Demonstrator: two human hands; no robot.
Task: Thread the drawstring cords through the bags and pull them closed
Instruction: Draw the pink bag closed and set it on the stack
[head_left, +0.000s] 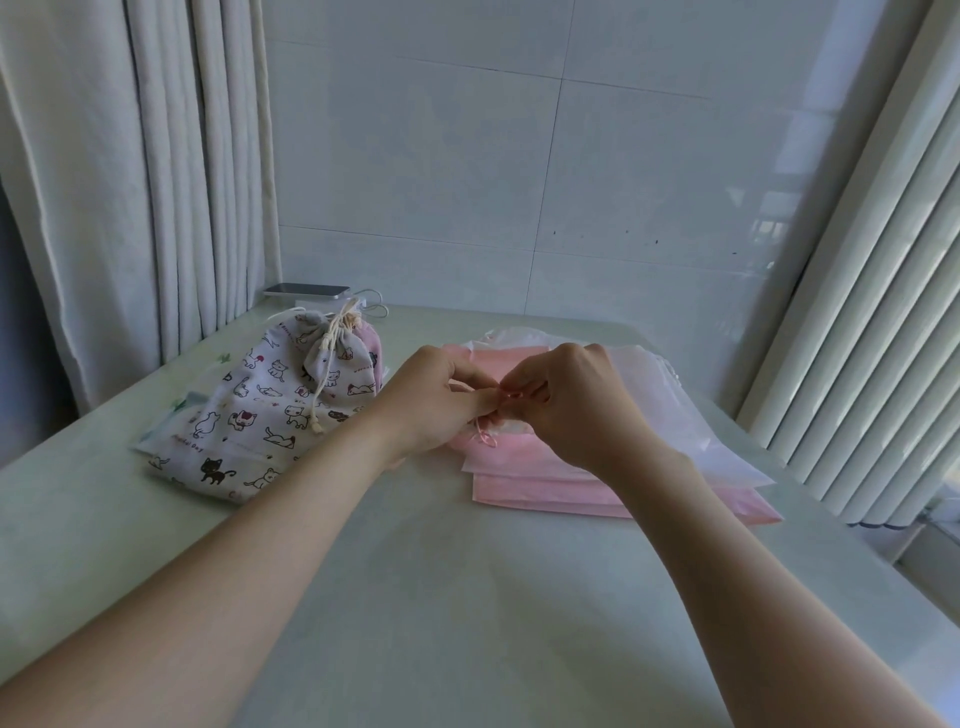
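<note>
A big pale table fills the bottom of the view, and two bare arms reach out over it from the near edge. Behind the table is a white tiled wall. A long grey curtain hangs on the left side, and another pale curtain with straight folds hangs on the right. A flat stack of pink bags lies on the table to the right of the middle, with a thin see-through white bag lying across the right part of it. To the left lies a big cloth bag with little cats on it, flat on the table. On its far end sits a small cat bag, pulled tight at the top with a cream string hanging down. The left hand and the right hand meet just above the pink stack, fingertips touching. Both hands have curled fingers and both pinch a thin pink cord between them. A short bit of the cord hangs down in a little loop under the left fingers, just over the top pink bag. At the far left corner of the table a phone lies on a white box, with a white cable beside it
</note>
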